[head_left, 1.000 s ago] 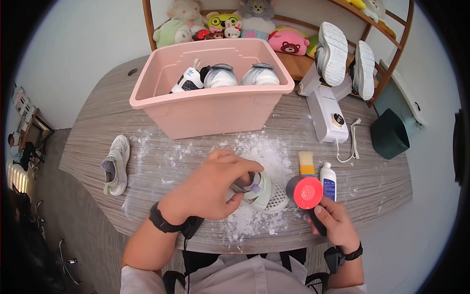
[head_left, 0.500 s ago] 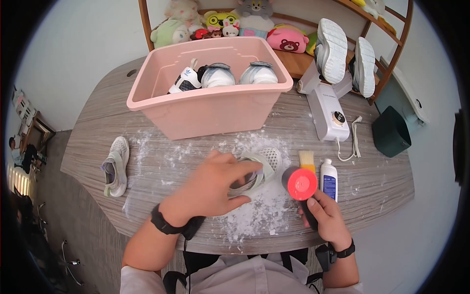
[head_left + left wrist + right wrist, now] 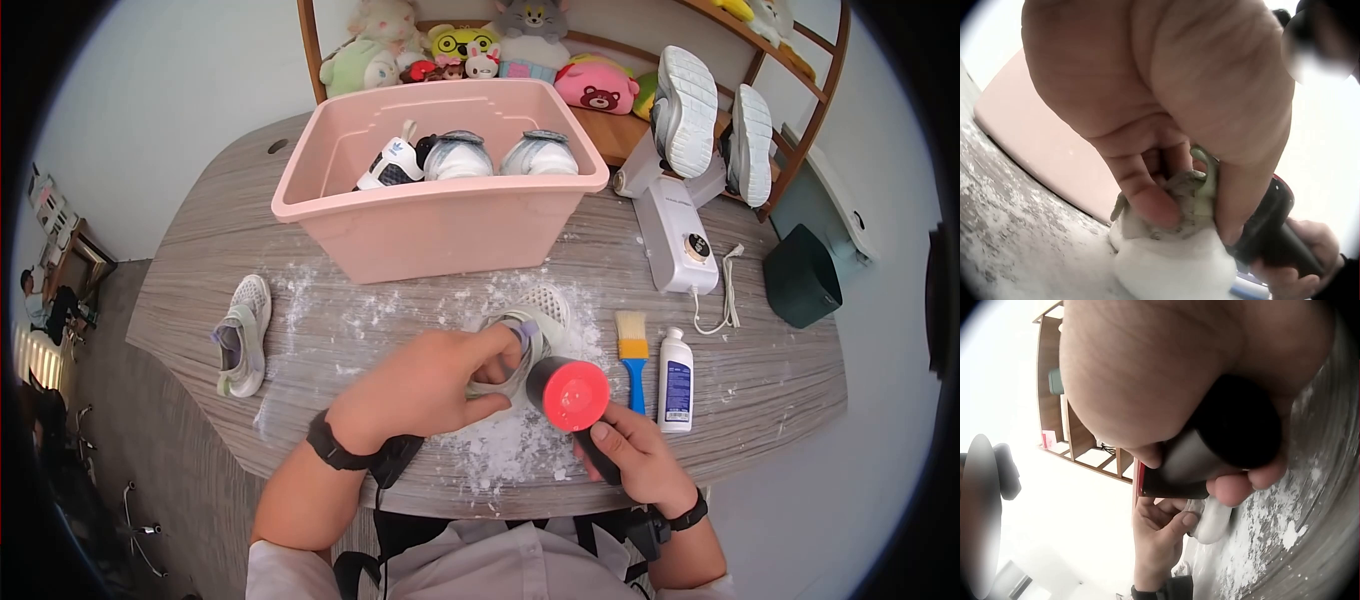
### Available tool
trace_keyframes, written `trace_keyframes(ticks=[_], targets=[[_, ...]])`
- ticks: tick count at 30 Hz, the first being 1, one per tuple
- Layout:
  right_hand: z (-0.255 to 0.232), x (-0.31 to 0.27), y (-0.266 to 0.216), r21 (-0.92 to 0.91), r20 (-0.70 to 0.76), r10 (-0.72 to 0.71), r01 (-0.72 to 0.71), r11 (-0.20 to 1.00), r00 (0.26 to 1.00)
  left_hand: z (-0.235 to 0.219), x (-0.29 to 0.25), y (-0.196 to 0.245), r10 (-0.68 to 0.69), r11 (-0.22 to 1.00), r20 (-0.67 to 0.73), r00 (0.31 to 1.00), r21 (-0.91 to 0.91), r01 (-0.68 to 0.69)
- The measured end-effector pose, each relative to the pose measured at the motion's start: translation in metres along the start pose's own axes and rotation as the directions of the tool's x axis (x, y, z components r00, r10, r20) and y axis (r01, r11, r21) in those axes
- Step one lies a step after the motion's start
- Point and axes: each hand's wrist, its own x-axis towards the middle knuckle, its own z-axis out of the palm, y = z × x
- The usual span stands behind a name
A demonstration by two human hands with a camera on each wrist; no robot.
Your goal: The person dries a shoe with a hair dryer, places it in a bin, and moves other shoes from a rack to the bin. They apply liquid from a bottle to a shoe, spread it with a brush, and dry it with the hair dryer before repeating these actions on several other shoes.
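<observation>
Left hand (image 3: 425,385): curled round the heel end of the shoe, thumb on one side of the opening and fingers on the other.
Shoe (image 3: 545,308): in front of the bin, over the powder, toe pointing away from the person; its green heel loop (image 3: 1207,175) stands up between thumb and fingers. Whether the sole touches the desk, I cannot tell.
Right hand (image 3: 645,462): closed round the black handle of the tool.
Tool (image 3: 577,397): round red face turned up, its dark head close by the shoe; contact between the two cannot be made out.
Powder (image 3: 512,440): white, scattered over the desk around the shoe, with thinner patches towards the left.
Brush (image 3: 632,365): lying right of the shoe, bristles away from the person, blue handle partly behind the right hand.
Bottle (image 3: 677,385): white with a blue label, just right of the brush.
Second shoe (image 3: 241,340): at the left of the desk (image 3: 190,250), well apart from the first.
Bin (image 3: 440,238): pink, at the back, shoes inside.
Dryer (image 3: 672,235): white, right of the bin, carrying two shoes with soles showing.
Basket (image 3: 800,280): dark green, far right.
</observation>
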Motion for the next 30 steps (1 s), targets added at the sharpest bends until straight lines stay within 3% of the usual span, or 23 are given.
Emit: trace_keyframes(ticks=[4,7,10,12,19,23,24,25,27,28,30], targets=[[0.003,-0.001,0.0,0.184,-0.047,-0.007,0.015,0.983,0.999,0.004,0.002,-0.007,0.046,0.993,-0.027,0.999,-0.108,-0.048],[0.005,-0.004,-0.003,0.173,0.038,-0.03,0.023,0.985,0.999,0.006,0.003,-0.008,0.044,0.985,0.037,0.998,-0.17,-0.037],[0.006,-0.001,0.0,0.145,-0.04,-0.029,0.034,0.989,0.999,0.009,0.003,-0.007,0.039,0.977,0.03,0.999,-0.211,-0.031],[0.006,-0.003,0.0,0.163,-0.039,-0.018,0.024,0.986,0.999,0.01,0.003,-0.006,0.187,0.982,-0.07,0.98,0.021,-0.186],[-0.003,-0.014,0.003,0.039,0.109,-0.027,0.023,0.999,0.994,0.009,0.002,-0.005,0.171,0.985,-0.082,0.982,0.041,-0.168],[-0.003,-0.017,0.004,0.013,0.172,-0.088,0.087,0.996,0.981,0.011,0.0,-0.005,0.027,0.966,-0.099,0.995,-0.253,-0.051],[-0.003,-0.016,0.009,0.065,0.166,-0.17,0.161,0.985,0.971,0.012,-0.001,-0.004,-0.021,0.926,-0.108,0.994,-0.378,-0.022],[-0.003,-0.016,0.011,0.116,0.158,-0.25,0.233,0.966,0.955,0.014,-0.001,-0.005,-0.019,0.926,-0.108,0.994,-0.377,-0.023],[0.001,-0.013,0.007,0.126,0.12,-0.285,0.27,0.955,0.951,0.019,0.0,-0.011,-0.092,0.777,-0.09,0.992,-0.629,0.015],[0.003,-0.011,0.005,0.136,0.08,-0.316,0.304,0.943,0.945,0.019,0.0,-0.009,-0.093,0.778,-0.09,0.992,-0.628,0.016],[0.006,-0.011,-0.002,0.118,0.036,-0.274,0.268,0.956,0.961,0.02,0.002,0.0,0.0,0.922,-0.165,0.986,-0.383,-0.064]])
